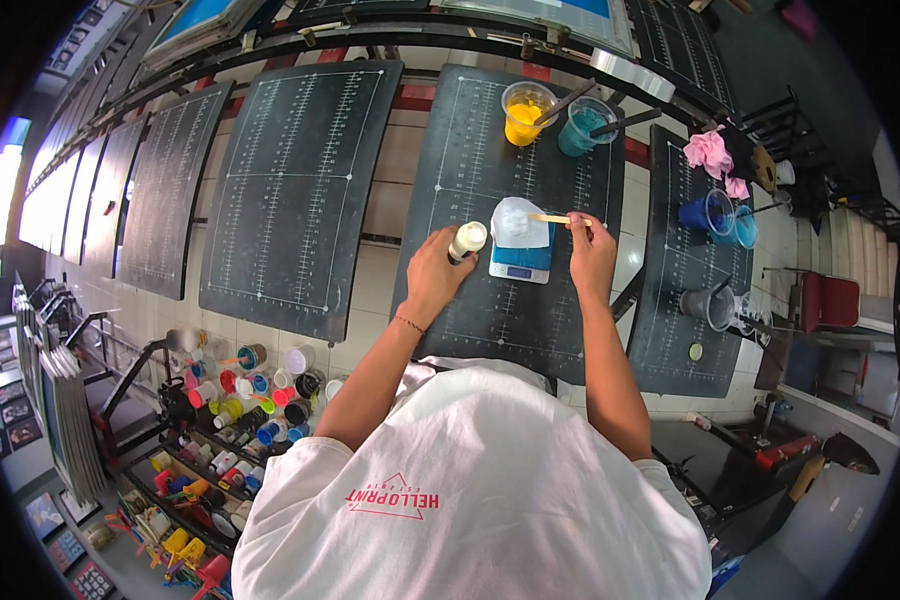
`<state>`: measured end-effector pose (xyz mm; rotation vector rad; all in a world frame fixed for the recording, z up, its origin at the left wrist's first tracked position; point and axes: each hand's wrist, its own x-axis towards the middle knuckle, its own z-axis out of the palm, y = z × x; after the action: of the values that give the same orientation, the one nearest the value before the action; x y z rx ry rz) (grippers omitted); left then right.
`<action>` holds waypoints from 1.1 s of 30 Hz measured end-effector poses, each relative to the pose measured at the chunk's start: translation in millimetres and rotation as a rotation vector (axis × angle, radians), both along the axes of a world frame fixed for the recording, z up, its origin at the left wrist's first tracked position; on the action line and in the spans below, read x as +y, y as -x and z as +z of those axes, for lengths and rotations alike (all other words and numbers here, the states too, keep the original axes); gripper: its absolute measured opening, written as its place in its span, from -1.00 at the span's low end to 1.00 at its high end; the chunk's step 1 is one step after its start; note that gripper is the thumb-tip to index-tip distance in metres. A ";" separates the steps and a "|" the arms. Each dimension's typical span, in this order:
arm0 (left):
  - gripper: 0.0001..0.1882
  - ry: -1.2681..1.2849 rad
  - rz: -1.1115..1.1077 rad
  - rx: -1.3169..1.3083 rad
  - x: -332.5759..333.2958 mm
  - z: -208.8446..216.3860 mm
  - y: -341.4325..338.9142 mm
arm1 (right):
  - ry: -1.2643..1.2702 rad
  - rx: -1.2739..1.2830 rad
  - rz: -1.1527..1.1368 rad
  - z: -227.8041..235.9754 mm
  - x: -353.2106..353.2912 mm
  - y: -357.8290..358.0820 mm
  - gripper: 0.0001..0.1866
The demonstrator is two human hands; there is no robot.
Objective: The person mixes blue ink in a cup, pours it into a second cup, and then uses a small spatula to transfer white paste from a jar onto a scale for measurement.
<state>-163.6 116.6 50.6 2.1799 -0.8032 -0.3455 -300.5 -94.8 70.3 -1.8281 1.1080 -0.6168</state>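
My left hand is wrapped round a small pale bottle with a whitish round top, just left of a digital scale. The scale is blue and white with a small display on its near side. On it rests a white, round-edged cup or sheet with whitish stuff in it; which of the two I cannot tell. My right hand pinches the end of a flat wooden stick, whose other end reaches over the white stuff.
Beyond the scale on the black marked board stand a cup of yellow ink and a cup of teal ink, each with a stirrer. A right-hand board carries a blue cup, a grey cup and pink cloth. Many ink pots crowd the lower left.
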 end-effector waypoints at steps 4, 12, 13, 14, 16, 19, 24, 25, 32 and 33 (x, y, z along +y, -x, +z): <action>-0.53 -0.023 -0.011 0.016 -1.0 1.1 -0.2 | 0.014 -0.047 -0.020 -15.6 -1.2 -1.2 -0.63; -0.52 -0.034 -0.013 0.022 -0.8 3.1 -0.8 | -0.084 -0.015 0.015 -25.8 -3.0 -5.7 -0.64; -0.52 -0.032 -0.012 0.018 -0.6 2.3 -0.9 | -0.094 -0.030 0.020 -26.5 -2.7 -6.5 -0.64; -0.52 -0.031 -0.011 0.014 -0.4 1.5 -1.0 | -0.100 -0.033 0.025 -27.0 -2.6 -7.0 -0.64; -0.52 -0.029 -0.009 0.014 -0.1 0.6 -1.2 | -0.112 -0.037 0.034 -28.1 -2.3 -7.7 -0.64; -0.52 -0.025 -0.006 0.018 0.8 0.0 -1.0 | -0.150 -0.070 0.035 -31.2 -0.7 -8.4 -0.62; -0.53 -0.028 -0.003 0.026 0.8 2.0 -0.7 | -0.286 -0.110 0.008 -46.8 -3.8 -6.6 -0.60; -0.53 -0.029 -0.002 0.032 0.9 3.3 -0.8 | -0.316 -0.134 0.000 -49.0 -3.9 -6.6 -0.61; -0.52 -0.038 0.007 0.040 1.8 5.0 -0.6 | -0.631 -0.250 -0.127 -44.7 -3.2 -1.9 -0.73; -0.52 -0.047 0.003 0.049 1.8 5.4 -0.7 | -0.646 -0.259 -0.133 -43.2 -3.8 -0.3 -0.74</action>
<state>-163.0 118.4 56.0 2.2073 -0.7720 -0.4179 -300.2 -98.6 27.1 -1.0970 1.0947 -0.4793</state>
